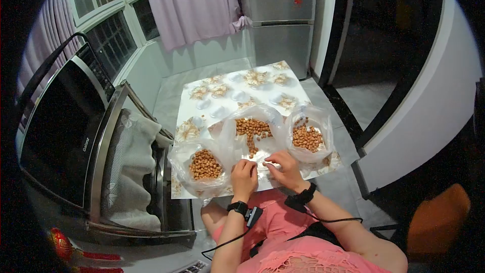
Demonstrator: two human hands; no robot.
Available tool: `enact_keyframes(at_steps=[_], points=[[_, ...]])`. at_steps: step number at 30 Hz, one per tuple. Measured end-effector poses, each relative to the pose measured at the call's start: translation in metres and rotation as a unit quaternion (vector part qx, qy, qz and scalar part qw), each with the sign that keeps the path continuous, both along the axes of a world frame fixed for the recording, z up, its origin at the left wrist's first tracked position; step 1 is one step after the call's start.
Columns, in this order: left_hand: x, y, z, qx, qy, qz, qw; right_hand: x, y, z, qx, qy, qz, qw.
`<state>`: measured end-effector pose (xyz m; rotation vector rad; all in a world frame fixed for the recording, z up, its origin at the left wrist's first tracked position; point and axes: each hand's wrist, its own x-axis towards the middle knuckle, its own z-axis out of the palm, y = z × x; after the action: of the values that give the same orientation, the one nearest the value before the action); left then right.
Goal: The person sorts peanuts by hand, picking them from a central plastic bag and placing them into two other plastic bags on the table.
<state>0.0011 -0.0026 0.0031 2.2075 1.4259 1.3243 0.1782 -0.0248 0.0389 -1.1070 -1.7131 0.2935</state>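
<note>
Many nuts (206,165) look light, hard, roll-prone; I'd grip mid-body. At the table's (294,83) near edge, right hand (287,168) pinches one; left hand's (244,173) hold I cannot tell.

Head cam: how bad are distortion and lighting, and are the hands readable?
Head view: strong wide-angle bending, seen in the curved white wall, with dark corners; head view: tabletop well lit, doorway very dark, pale highlights on the left plastic bag; head view: left hand and right hand clear in outline, grip detail too small to read surely.
</note>
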Motion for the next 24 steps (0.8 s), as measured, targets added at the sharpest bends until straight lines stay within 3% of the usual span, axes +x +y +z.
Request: enact_keyframes(at_steps=[4, 14, 24], points=[[-0.001, 0.001, -0.002, 0.015, -0.004, -0.004, 1.000, -0.009, 0.012, -0.022, -0.063, -0.012, 0.007, 0.998], [0.000, 0.002, -0.006, -0.007, -0.004, -0.006, 1.000, -0.015, 0.012, -0.035, -0.017, -0.059, -0.051, 0.997], [-0.001, 0.005, -0.010, 0.041, 0.023, -0.007, 0.999, -0.017, 0.010, -0.031, -0.008, -0.081, -0.061, 0.995]])
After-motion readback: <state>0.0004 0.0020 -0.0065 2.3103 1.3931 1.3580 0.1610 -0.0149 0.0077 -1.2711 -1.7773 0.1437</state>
